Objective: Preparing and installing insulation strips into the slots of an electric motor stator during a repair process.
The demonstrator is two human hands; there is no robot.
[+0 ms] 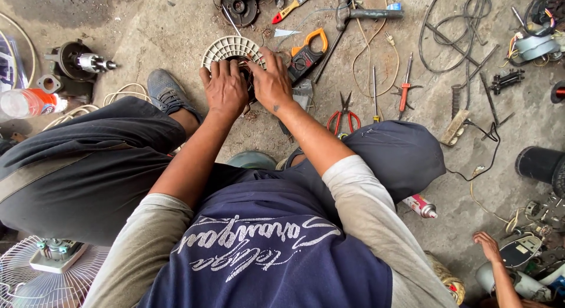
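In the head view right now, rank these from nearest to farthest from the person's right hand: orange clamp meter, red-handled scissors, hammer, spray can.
From the right hand:
1. Orange clamp meter, just right of the hand.
2. Red-handled scissors, farther right, beside the knee.
3. Hammer, up at the top.
4. Spray can, low right, by the thigh.

I sit on a stained grey concrete floor [176, 25] — daylight falls evenly, cracks and grime spreading around me.

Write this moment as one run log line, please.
left hand: on white slotted disc | right hand: on the motor part, hidden under hands | nearby: orange clamp meter, red-handled scissors | surface: concrete floor
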